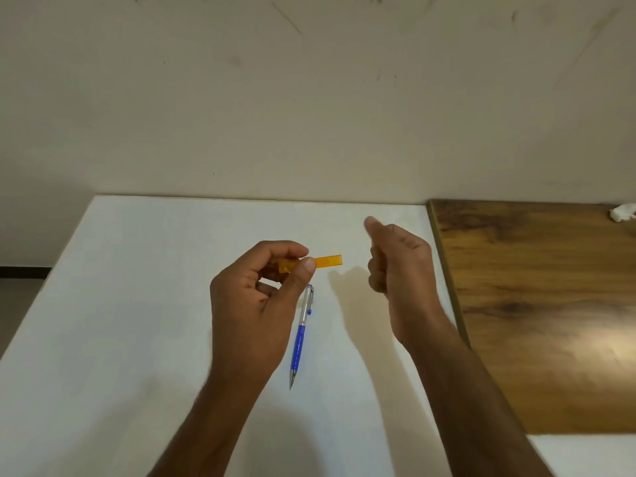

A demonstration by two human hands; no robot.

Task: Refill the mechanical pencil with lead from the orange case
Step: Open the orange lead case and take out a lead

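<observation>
**Orange case held above the pencil**

Here, near the centre of the frame, the left hand (pixel 254 297) held the orange case (pixel 320 262) raised over the white bench (pixel 137 304). Its thumb and forefinger pinched the case at the left end, the remaining fingers (pixel 275 266) curled beneath it, and the free end of the case stuck out level toward the right of the frame. Whether the case was open or closed could not be told.

The mechanical pencil (pixel 301 339) lay on the bench just below the case, lower centre of the frame, blue grip and metal tip pointing toward the bottom edge, clear barrel and clip toward the top. Its upper end sat just beside the left thumb; neither hand gripped it.

The right hand (pixel 399 266) hovered right of centre, apart from the case, with the fingers curled inward and the thumb raised. Whether anything was pinched within them could not be told.

A brown wooden board (pixel 550 304) filled the right side of the frame, beside the white surface, with a small white object (pixel 622 213) at its upper right corner. A plain beige wall (pixel 309 98) took up the upper half.
</observation>
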